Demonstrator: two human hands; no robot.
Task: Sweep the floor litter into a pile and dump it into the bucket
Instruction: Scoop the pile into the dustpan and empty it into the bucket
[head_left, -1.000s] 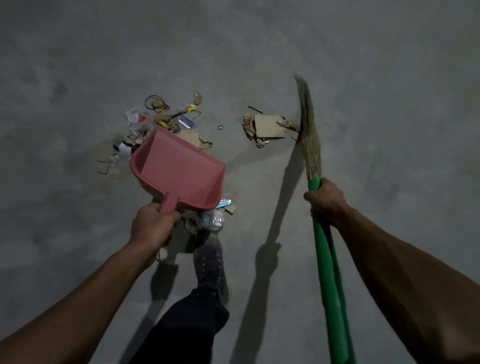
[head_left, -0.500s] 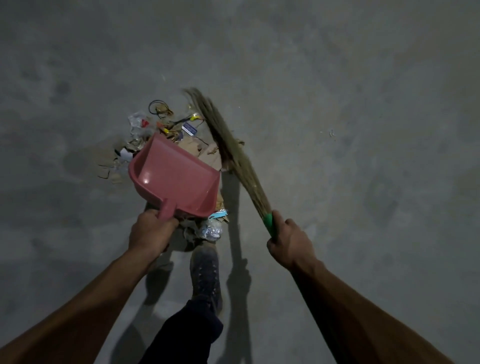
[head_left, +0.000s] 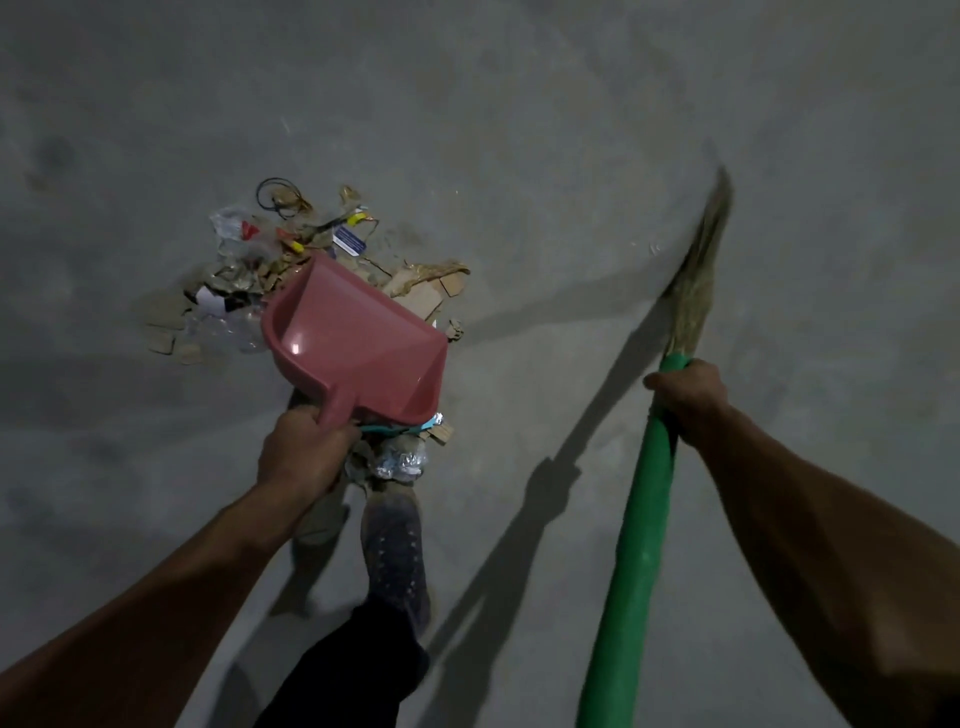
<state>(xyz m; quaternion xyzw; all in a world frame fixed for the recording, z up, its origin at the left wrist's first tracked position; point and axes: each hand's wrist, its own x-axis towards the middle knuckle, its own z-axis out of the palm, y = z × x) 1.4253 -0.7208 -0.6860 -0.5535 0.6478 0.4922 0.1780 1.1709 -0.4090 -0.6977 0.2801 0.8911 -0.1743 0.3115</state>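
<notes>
Left grip clenched on the dustpan handle, right grip around the broom. Litter pile sits mid-floor under the pan. A hard swing could scatter cardboard past it.

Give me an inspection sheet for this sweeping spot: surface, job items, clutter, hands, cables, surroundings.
Surface: bare grey concrete floor, dusty, dimly lit, long shadows.
Job's things: pink dustpan held tilted over the litter pile, nothing seen inside it; broom with green handle, bristles out to the right, blurred, away from the pile. Bucket: nothing seen.
Clutter: cardboard scraps, clear plastic, a blue card, crumpled wrapper by the shoe.
Hands: left hand grips the dustpan handle; right hand grips the broom handle.
Cables: a black loop at the pile's far edge, kind unclear.
Surroundings: nothing seen beyond floor.
</notes>
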